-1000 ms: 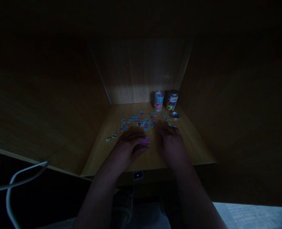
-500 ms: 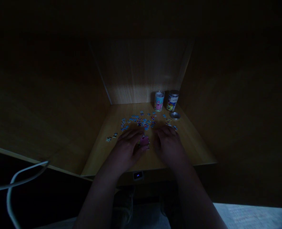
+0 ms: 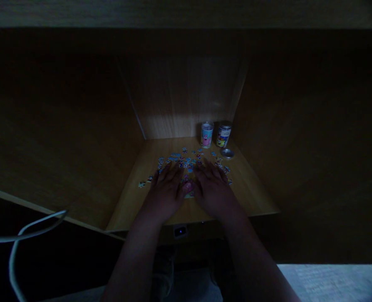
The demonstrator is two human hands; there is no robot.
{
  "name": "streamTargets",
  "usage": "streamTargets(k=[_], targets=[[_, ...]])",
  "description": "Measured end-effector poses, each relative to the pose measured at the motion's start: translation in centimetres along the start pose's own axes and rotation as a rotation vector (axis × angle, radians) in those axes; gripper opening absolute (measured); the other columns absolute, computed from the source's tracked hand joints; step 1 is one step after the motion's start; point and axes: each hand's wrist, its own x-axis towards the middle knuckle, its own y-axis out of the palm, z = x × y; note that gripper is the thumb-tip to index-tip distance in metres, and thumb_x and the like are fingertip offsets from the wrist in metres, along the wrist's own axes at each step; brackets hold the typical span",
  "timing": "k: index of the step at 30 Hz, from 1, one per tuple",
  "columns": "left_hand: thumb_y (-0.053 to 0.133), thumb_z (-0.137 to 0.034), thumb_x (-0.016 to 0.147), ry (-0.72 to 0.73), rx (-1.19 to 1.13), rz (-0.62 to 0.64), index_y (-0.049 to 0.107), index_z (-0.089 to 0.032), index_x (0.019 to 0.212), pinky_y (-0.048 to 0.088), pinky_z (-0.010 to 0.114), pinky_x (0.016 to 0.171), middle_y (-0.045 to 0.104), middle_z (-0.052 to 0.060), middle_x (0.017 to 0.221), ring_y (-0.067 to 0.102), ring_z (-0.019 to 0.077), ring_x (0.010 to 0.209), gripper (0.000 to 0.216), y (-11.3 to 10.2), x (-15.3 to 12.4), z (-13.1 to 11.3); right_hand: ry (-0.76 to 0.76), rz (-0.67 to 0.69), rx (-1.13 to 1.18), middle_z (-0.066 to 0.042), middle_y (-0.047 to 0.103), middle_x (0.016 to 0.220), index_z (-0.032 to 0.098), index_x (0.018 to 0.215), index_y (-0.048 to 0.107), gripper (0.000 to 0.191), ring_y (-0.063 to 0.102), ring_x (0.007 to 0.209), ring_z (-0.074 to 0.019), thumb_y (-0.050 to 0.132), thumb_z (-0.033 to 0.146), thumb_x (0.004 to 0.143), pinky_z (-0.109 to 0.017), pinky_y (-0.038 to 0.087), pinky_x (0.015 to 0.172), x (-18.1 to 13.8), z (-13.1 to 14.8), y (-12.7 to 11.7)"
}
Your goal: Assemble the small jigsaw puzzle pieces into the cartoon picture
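Your left hand (image 3: 165, 191) and right hand (image 3: 215, 191) spread open at the puzzle (image 3: 189, 194).
Probably light, stiff, weak-jointed; hold left and right edges.

The left hand (image 3: 166, 192) is now flattening over the pink puzzle patch (image 3: 189, 194) instead of curling around it, its fingers spreading forward. The right hand (image 3: 214, 191) is fanning out too, its thumb side closing in on the left thumb. A loose piece (image 3: 230, 182) is now showing just outside the right fingers.
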Motion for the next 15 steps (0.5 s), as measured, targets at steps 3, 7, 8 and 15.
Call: streamTargets(k=[3, 7, 8, 15], targets=[[0.056, -0.043, 0.115, 0.04, -0.022, -0.042, 0.055, -0.022, 0.165, 0.029, 0.068, 0.137, 0.047, 0.013, 0.177, 0.038, 0.0377, 0.167, 0.054, -0.4, 0.2, 0.0, -0.008, 0.001, -0.01, -0.011, 0.045, 0.178, 0.019, 0.164, 0.056, 0.054, 0.025, 0.173, -0.0327, 0.046, 0.042, 0.117, -0.062, 0.017, 0.141, 0.0, 0.1, 0.0], [0.058, -0.022, 0.11, 0.145, -0.097, -0.104, 0.07, -0.023, 0.147, 0.039, 0.063, 0.134, 0.061, 0.011, 0.166, 0.05, 0.0323, 0.159, 0.039, -1.2, 0.5, 0.0, -0.017, 0.026, -0.038, -0.011, 0.037, 0.183, 0.021, 0.166, 0.056, 0.053, 0.021, 0.174, -0.0334, 0.045, 0.04, 0.117, -0.062, 0.018, 0.14, 0.4, 0.1, -0.1], [0.059, -0.019, 0.109, 0.172, -0.119, -0.106, 0.075, -0.025, 0.14, 0.041, 0.063, 0.132, 0.065, 0.01, 0.161, 0.055, 0.0315, 0.155, 0.035, -1.4, 0.5, 0.0, -0.019, 0.039, -0.041, -0.011, 0.033, 0.184, 0.024, 0.167, 0.054, 0.054, 0.019, 0.174, -0.0336, 0.045, 0.04, 0.117, -0.063, 0.019, 0.14, 0.5, 0.1, -0.1], [0.063, -0.012, 0.104, 0.249, -0.211, -0.107, 0.081, -0.028, 0.124, 0.058, 0.058, 0.111, 0.081, 0.006, 0.132, 0.073, 0.0295, 0.124, 0.031, -2.0, 0.5, -0.4, 0.084, 0.01, -0.054, -0.017, 0.032, 0.184, 0.016, 0.166, 0.054, 0.056, 0.026, 0.171, -0.0412, 0.048, 0.037, 0.114, -0.068, 0.025, 0.136, 1.4, 0.4, 0.2]])
